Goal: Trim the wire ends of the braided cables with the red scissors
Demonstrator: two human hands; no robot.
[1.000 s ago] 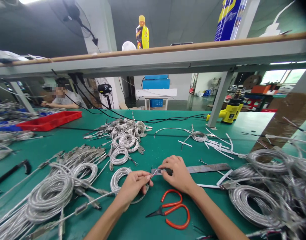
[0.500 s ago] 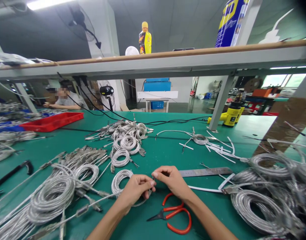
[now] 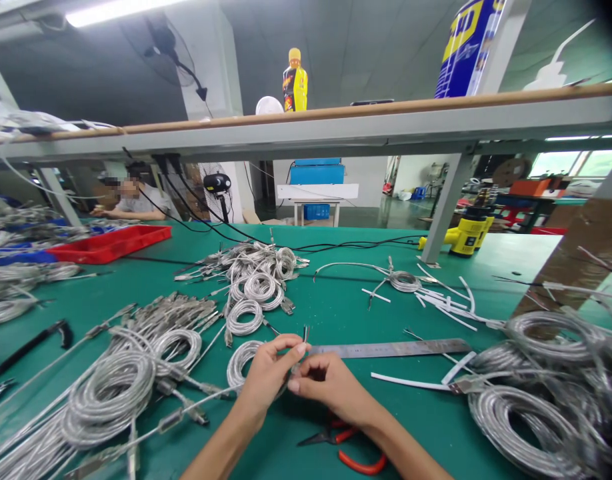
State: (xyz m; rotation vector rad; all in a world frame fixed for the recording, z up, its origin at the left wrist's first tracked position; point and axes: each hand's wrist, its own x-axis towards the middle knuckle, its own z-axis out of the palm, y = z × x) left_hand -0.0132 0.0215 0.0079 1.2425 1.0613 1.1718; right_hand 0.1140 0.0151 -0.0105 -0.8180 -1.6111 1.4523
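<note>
My left hand (image 3: 275,368) pinches the end of a clear-jacketed cable, and its thin bare-ended wires (image 3: 307,333) stick up above the thumb, dark and reddish. Close against it, my right hand (image 3: 327,385) is closed with thumb and forefinger on the same cable just below; the grip itself is mostly hidden. A coil of silvery cable (image 3: 240,360) lies behind my left hand. Under my right hand are red-handled scissors (image 3: 362,463), partly covered by the wrist. A steel ruler (image 3: 401,348) lies just beyond my right hand.
Coiled cables (image 3: 106,393) crowd the left, with another heap (image 3: 516,420) at right. White tube pieces (image 3: 449,305), a red tray (image 3: 113,245) and a yellow heat gun (image 3: 463,235) are farther back. A shelf (image 3: 306,135) spans overhead. A person (image 3: 136,200) sits far left.
My right hand has moved down and left, below the left fingertips. The wire ends now show above my left thumb, and the right wrist covers more of the scissors. The view has shifted slightly.
</note>
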